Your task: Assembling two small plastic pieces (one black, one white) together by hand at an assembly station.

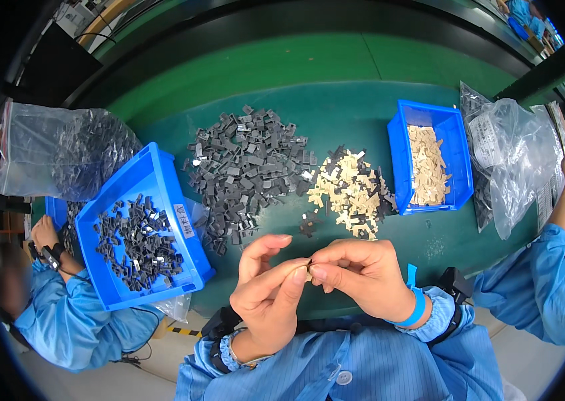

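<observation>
Near the table's front edge, my left hand point(270, 294) and my right hand point(369, 275) meet at the fingertips. Between them they pinch a small beige piece point(308, 274) with a dark bit at its top; fingers cover most of it. Both thumbs press against it, and my left index finger is closed on it too. Just beyond my hands lies a heap of beige branched pieces point(349, 190) mixed with dark ones. To its left spreads a larger pile of dark grey plastic parts point(249, 160). A small dark piece point(309, 222) rests apart, nearer to me.
A tilted blue bin point(197, 264) with small black parts stands at the left. Another blue bin point(401, 160) holds flat tan pieces at the right. Clear plastic bags point(29, 150) flank both sides. A co-worker's sleeve point(69, 327) is at left, another person's sleeve point(536, 284) at right.
</observation>
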